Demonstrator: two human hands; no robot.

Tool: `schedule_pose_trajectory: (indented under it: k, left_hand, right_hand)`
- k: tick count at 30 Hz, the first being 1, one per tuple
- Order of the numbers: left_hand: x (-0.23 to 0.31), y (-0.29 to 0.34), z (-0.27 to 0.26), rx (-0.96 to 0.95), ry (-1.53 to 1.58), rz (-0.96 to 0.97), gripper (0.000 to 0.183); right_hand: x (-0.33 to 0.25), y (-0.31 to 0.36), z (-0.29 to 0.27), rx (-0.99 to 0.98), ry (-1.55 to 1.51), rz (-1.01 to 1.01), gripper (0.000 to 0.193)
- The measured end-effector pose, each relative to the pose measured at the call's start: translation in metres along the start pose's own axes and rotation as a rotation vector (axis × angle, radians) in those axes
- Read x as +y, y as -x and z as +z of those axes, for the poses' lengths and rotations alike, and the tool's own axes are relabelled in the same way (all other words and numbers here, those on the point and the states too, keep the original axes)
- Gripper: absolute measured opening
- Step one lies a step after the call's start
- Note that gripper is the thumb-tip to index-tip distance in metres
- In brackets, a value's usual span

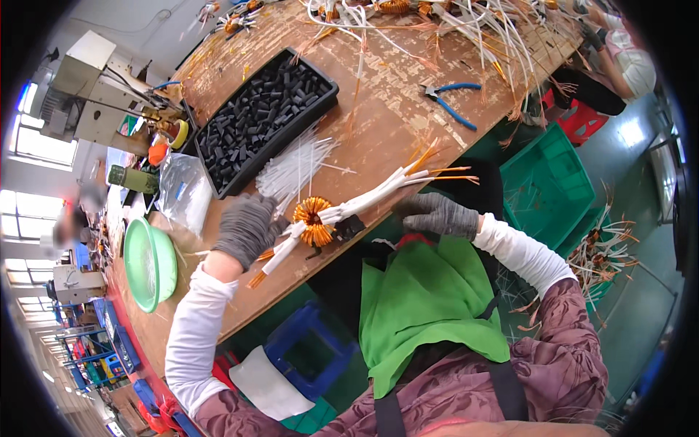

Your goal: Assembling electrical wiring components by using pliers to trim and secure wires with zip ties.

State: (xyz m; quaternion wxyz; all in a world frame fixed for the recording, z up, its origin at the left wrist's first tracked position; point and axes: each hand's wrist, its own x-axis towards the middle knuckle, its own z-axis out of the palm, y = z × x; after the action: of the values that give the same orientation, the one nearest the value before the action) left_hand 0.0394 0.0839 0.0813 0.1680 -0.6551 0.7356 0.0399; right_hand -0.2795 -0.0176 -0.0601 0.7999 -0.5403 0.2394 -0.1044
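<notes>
"What's closest to you?"

"My green apron (437, 306), at 4 o'clock from the copper coil (317, 233). The coil sits by the near edge of the tabletop (393, 109), between my two hands."

"What are your hands doing?"

"My left hand (247, 226) is just beside the coil at 9 o'clock, with its fingers bent. I can't tell if they pinch anything. My right hand (435, 214) is at 3 o'clock, near the white wires (386, 191). Its fingers are close together, but its inside is hidden, so I can't tell if it holds something."

"How far along is the work?"

"Partly done, I think. The copper is wound round the ring, and the wires have white covers. Their copper ends stick out bare and loose, so I guess some work is left."

"Which way does it point?"

"The long line of wires runs from 8 o'clock to 2 o'clock. The long tail points to 2, and the short tail points down past my left hand."

"And farther off?"

"Thin white strips (291, 167) at 12 o'clock, then a black tray (320, 109) of little black tubes (255, 109) at 11. Blue pliers (437, 95) lie between 1 and 2. Way off at 1 there's a messy heap of wires (480, 33)."
</notes>
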Motion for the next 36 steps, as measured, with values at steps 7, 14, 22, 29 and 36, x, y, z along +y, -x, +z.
schedule_pose_trajectory:
  k: [7,14,22,29,36]
  left_hand:
    - [0.055,-0.054,0.038,0.388,0.623,0.278,0.029]
    - [0.059,-0.084,0.048,0.059,1.237,0.151,0.029]
    - [0.053,-0.084,0.043,-0.158,1.648,0.108,0.035]
    - [0.027,-0.097,0.041,-0.259,1.346,0.372,0.045]
    - [0.035,-0.099,0.052,-0.311,1.593,0.317,0.039]
  right_hand:
    - [-0.013,-0.023,0.001,0.049,0.007,-0.003,0.038]
    - [-0.007,-0.019,0.012,0.156,-0.063,-0.016,0.034]
    - [-0.03,-0.049,0.038,0.309,-0.148,-0.183,0.029]
    - [-0.032,-0.058,0.04,0.484,-0.171,-0.075,0.026]
    - [-0.02,-0.057,0.039,0.465,-0.231,-0.153,0.023]
